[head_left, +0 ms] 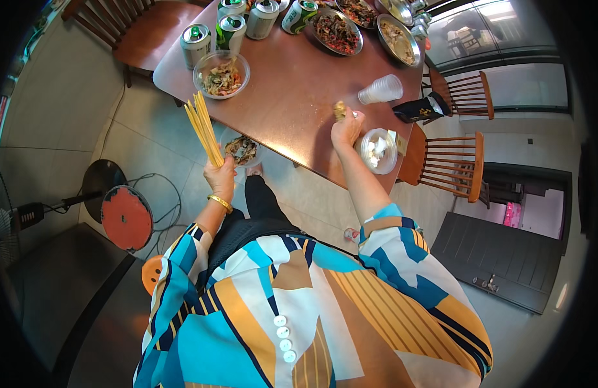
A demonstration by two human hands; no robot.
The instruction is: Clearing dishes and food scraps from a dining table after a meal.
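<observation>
My left hand is closed round a bundle of pale yellow chopsticks, which fan upward near the table's front edge. Just beside its fingers is a clear plastic bowl of dark food scraps; I cannot tell whether this hand holds the bowl too. Over the right part of the brown table, my right hand is closed on a crumpled yellowish-brown scrap, its exact kind unclear. Right of that wrist stands a clear bowl with white crumpled pieces. Beyond it lies a stack of clear plastic cups.
Several cans and a clear bowl of leftovers stand at the table's left end. Metal plates of food line the far side. Wooden chairs flank the right side. A black bag is at the table's right edge.
</observation>
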